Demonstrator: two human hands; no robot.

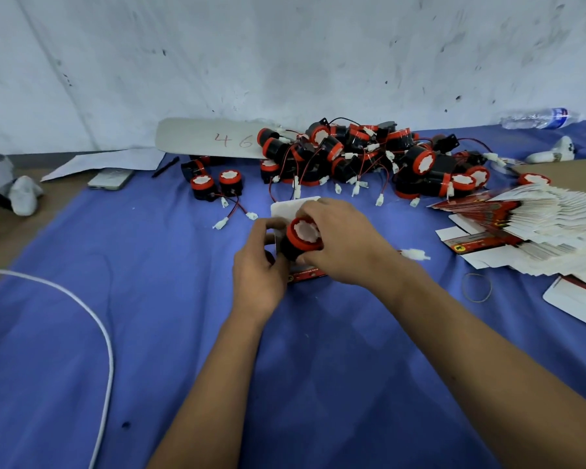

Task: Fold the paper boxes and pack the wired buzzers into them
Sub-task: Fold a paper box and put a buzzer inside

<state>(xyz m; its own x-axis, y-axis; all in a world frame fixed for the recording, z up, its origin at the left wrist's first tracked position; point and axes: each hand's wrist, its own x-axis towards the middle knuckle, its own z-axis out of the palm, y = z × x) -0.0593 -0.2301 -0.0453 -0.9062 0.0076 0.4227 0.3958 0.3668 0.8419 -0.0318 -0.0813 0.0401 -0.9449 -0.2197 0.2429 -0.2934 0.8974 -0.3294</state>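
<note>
the bench (149, 316) is covered with a blue cloth. at its far side lies a big heap of black and red round plastic buzzers (362, 154) with thin red and black wires and small white plugs. at the right edge a fanned stack of flat red and white paper boxes (535, 225) waits to be folded.

in the middle, the right hand (342, 242) grips one black buzzer with a red ring and white face (303, 236), fingers curled around its body. the left hand (257, 265) pinches the side of a small white and red paper box (290, 206), partly hidden under both hands. the buzzer stands at the box, touching it; whether it is already partly inside i cannot tell.

the buzzer looks hard and light, so a grip on its round body seems best. the wire looks soft and may catch. the thin box will probably bend easily, so hold it at the edges.
</note>
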